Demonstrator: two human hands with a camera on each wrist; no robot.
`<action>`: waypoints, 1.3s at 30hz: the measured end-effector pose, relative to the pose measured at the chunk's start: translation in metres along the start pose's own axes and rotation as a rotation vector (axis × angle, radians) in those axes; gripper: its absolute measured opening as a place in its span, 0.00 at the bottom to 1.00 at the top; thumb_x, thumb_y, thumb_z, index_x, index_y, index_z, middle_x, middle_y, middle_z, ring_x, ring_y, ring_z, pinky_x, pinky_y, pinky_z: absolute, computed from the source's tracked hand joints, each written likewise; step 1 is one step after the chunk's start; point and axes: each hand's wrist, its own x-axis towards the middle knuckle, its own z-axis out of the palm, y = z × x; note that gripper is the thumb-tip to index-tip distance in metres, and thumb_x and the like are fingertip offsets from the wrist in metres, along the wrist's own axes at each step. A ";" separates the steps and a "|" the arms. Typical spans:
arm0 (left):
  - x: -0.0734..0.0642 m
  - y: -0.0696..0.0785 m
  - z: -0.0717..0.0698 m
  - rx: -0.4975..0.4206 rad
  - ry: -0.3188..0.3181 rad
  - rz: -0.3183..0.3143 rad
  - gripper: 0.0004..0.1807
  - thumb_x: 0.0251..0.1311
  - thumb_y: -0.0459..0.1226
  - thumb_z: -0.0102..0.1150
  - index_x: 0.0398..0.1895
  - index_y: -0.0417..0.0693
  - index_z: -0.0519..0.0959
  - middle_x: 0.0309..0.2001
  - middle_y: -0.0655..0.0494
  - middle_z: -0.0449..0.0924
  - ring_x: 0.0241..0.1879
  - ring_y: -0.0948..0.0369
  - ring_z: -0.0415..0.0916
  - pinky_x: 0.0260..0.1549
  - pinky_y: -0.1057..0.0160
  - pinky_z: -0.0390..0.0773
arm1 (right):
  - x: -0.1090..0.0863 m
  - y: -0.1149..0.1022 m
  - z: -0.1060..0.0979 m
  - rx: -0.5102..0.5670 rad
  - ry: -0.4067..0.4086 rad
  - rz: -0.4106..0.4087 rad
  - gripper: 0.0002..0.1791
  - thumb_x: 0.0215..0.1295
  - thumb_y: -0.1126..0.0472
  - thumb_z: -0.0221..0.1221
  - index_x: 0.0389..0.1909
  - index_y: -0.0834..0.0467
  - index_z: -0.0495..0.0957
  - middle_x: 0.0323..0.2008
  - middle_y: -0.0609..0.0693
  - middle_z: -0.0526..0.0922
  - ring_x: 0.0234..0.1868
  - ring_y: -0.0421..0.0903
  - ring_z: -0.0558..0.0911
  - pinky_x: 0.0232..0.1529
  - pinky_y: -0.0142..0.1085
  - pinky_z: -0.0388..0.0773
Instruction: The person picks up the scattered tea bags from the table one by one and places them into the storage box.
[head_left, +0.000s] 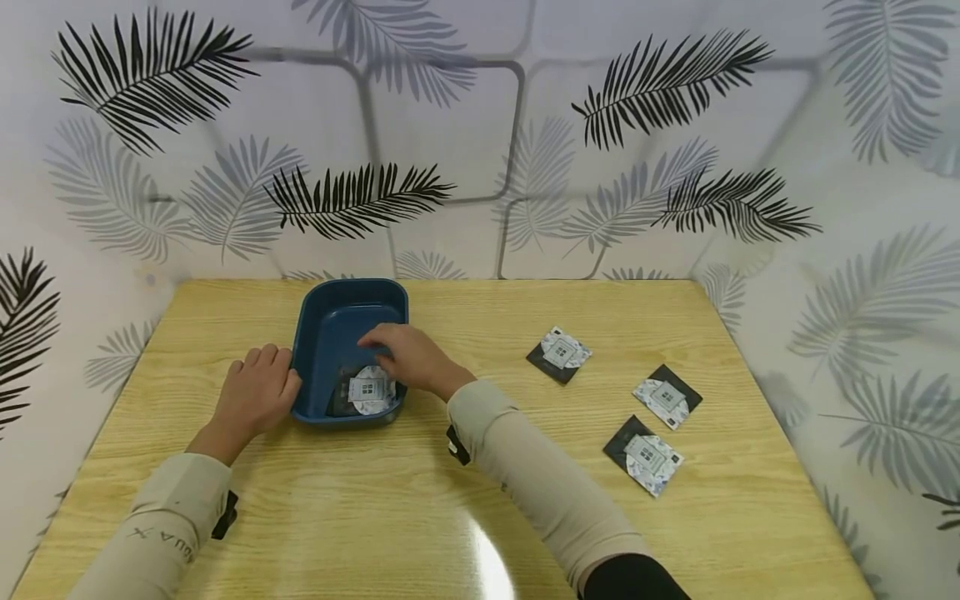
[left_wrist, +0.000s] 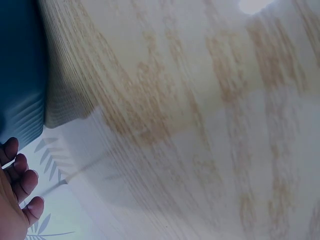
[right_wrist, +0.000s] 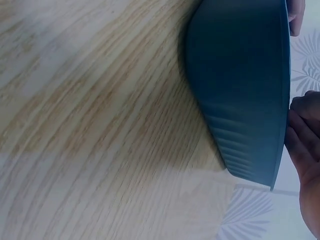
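Against the outer left side of a blue plastic bin (head_left: 348, 293) rests my left hand (head_left: 258, 390), its thumb close to the rim. The left wrist view has its loosely bent fingers (left_wrist: 25, 185) beside the bin wall. My right hand (head_left: 412, 358) reaches over the right rim, with thumb and fingers apart and nothing seen between them. Below it, a black-and-white sachet (head_left: 371, 390) lies in the near end of the bin, over a darker part. In the right wrist view the right hand (right_wrist: 307, 135) overlaps the rim.
Three similar sachets lie flat on the wooden table (head_left: 450, 517) to the right: one sachet (head_left: 559, 355) nearest the bin, another sachet (head_left: 667, 397) farther right, and a third sachet (head_left: 643, 455) in front of it. A leaf-patterned wall covering (head_left: 465, 125) stands behind the table.
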 end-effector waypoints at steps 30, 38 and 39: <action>0.001 0.000 0.001 -0.001 -0.033 -0.008 0.18 0.73 0.40 0.33 0.47 0.33 0.68 0.48 0.36 0.69 0.44 0.42 0.65 0.40 0.43 0.64 | -0.033 0.037 -0.027 0.093 0.151 0.099 0.18 0.72 0.63 0.55 0.60 0.61 0.77 0.58 0.55 0.82 0.58 0.51 0.82 0.61 0.41 0.76; 0.001 0.000 0.002 -0.001 -0.025 -0.007 0.16 0.73 0.40 0.33 0.45 0.35 0.68 0.45 0.38 0.68 0.42 0.43 0.64 0.37 0.47 0.62 | -0.046 0.055 -0.034 0.101 0.200 0.153 0.20 0.72 0.62 0.55 0.63 0.62 0.75 0.60 0.57 0.80 0.59 0.53 0.82 0.62 0.42 0.76; 0.001 0.000 0.002 -0.001 -0.026 -0.008 0.16 0.73 0.40 0.33 0.44 0.35 0.68 0.45 0.38 0.68 0.41 0.44 0.64 0.37 0.48 0.61 | -0.048 0.057 -0.035 0.100 0.202 0.160 0.20 0.72 0.62 0.55 0.63 0.62 0.75 0.60 0.57 0.80 0.59 0.53 0.82 0.62 0.42 0.76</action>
